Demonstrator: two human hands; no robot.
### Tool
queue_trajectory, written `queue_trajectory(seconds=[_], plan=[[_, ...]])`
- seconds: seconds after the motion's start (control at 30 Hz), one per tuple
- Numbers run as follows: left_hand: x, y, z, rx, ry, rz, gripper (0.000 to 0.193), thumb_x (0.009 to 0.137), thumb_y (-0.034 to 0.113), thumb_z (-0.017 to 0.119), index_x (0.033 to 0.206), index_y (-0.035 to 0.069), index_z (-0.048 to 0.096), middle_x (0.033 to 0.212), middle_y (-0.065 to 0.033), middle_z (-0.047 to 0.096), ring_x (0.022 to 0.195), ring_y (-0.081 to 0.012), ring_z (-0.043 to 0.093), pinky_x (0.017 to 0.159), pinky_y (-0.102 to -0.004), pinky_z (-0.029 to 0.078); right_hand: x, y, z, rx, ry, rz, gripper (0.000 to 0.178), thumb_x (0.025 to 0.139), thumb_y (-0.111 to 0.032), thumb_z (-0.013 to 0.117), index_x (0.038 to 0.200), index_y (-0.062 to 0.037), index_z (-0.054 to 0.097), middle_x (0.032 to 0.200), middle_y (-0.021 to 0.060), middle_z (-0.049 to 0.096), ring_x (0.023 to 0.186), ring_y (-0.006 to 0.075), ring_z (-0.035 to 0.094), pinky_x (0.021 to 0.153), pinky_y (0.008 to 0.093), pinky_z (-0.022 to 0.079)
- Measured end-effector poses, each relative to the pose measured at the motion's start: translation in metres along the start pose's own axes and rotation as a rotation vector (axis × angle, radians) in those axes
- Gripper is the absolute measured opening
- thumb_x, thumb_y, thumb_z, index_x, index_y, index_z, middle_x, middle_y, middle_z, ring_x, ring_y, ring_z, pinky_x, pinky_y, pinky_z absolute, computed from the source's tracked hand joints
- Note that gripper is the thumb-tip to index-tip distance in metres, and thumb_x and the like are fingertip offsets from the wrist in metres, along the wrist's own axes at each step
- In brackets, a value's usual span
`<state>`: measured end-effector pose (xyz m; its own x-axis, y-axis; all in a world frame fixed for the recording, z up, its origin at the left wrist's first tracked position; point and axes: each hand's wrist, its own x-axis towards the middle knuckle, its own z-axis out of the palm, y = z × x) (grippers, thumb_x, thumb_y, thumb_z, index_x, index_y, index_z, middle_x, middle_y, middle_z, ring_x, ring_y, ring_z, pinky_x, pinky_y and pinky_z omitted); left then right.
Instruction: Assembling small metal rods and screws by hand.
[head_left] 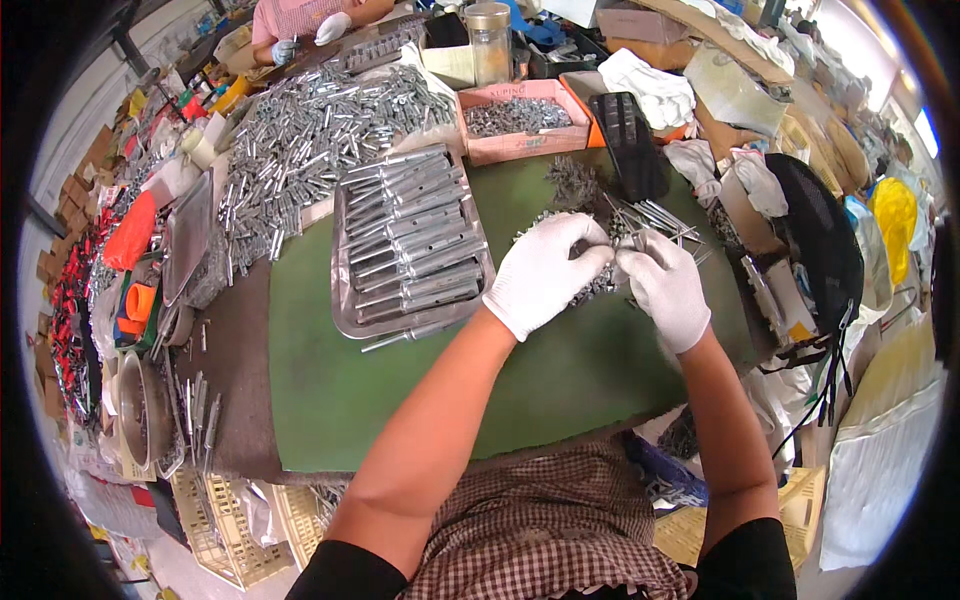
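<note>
At a crowded workbench, my white-gloved left hand (545,270) and right hand (664,287) come together over the right side of a green mat (380,410), thumbs and fingers curled inward, the tips almost meeting. Whatever lies between them is hidden or too small to make out, so I cannot tell if either hand grips a part. Small metal parts (590,291) lie heaped beneath my hands, with loose thin rods (668,222) fanned just beyond the right one.

To my left, a metal tray (346,318) holds a close-laid row of silver tubes with thin rods (430,243) jutting from their left ends; the nearest one lies along the tray's lower edge. I take that row as the finished share, and it nearly fills the tray. Plenty appears left: a broad heap of loose metal pieces (310,130) spreads behind the tray, and a pink box (512,150) of small fittings (520,117) stands well stocked at the mat's far edge. By my reckoning, the work is midway at most.
</note>
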<state>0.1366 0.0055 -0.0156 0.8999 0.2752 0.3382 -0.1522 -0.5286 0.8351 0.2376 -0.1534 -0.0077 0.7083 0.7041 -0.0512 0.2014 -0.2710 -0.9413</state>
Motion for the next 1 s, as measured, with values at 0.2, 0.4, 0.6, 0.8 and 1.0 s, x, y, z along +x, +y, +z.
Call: queue_trajectory(seconds=[0.2, 0.4, 0.6, 0.8, 1.0], plan=[[-0.006, -0.007, 0.003, 0.327, -0.056, -0.004, 0.018, 0.084, 0.021, 0.063, 0.087, 0.004, 0.064, 0.088, -0.0158, 0.063, 0.084, -0.0319, 0.061, 0.076, -0.04, 0.048, -0.003, 0.006, 0.012, -0.483, 0.294, -0.398, 0.018, 0.085, -0.018, 0.065, 0.09, -0.0012, 0.061, 0.082, 0.0153, 0.062, 0.07, 0.0311, 0.059, 0.065, 0.0378, 0.046], [-0.009, -0.005, 0.0, 0.583, -0.225, -0.028, 0.016, 0.083, 0.023, 0.063, 0.088, 0.007, 0.065, 0.087, -0.0145, 0.062, 0.085, -0.033, 0.061, 0.077, -0.0413, 0.049, -0.002, 0.024, -0.001, -0.486, 0.275, -0.46, 0.019, 0.085, -0.019, 0.065, 0.092, -0.0009, 0.063, 0.084, 0.0163, 0.062, 0.074, 0.0307, 0.061, 0.067, 0.0367, 0.047], [-0.002, 0.004, -0.006, 0.131, 0.083, 0.124, 0.016, 0.083, 0.02, 0.067, 0.09, 0.005, 0.067, 0.088, -0.0132, 0.064, 0.082, -0.0286, 0.062, 0.076, -0.0367, 0.049, 0.003, -0.003, -0.002, -0.236, 0.037, -0.21, 0.018, 0.086, -0.018, 0.064, 0.091, -0.0006, 0.064, 0.081, 0.0142, 0.063, 0.074, 0.0246, 0.062, 0.069, 0.0323, 0.048], [0.0, 0.001, -0.006, 0.1, 0.171, -0.041, 0.021, 0.084, 0.023, 0.065, 0.089, 0.003, 0.067, 0.085, -0.0143, 0.065, 0.085, -0.0297, 0.063, 0.078, -0.0372, 0.05, 0.017, -0.014, 0.011, -0.188, 0.135, -0.381, 0.017, 0.086, -0.018, 0.064, 0.091, -0.0014, 0.064, 0.082, 0.0131, 0.063, 0.075, 0.0241, 0.062, 0.071, 0.0328, 0.048], [-0.003, -0.013, -0.01, 0.411, 0.224, -0.099, 0.022, 0.083, 0.025, 0.065, 0.088, 0.004, 0.066, 0.086, -0.0149, 0.065, 0.085, -0.0312, 0.064, 0.076, -0.0388, 0.05, 0.032, 0.002, 0.012, -0.756, 0.15, -0.405, 0.016, 0.081, -0.017, 0.063, 0.091, -0.0057, 0.065, 0.09, 0.0151, 0.065, 0.084, 0.0322, 0.063, 0.075, 0.0404, 0.05]])
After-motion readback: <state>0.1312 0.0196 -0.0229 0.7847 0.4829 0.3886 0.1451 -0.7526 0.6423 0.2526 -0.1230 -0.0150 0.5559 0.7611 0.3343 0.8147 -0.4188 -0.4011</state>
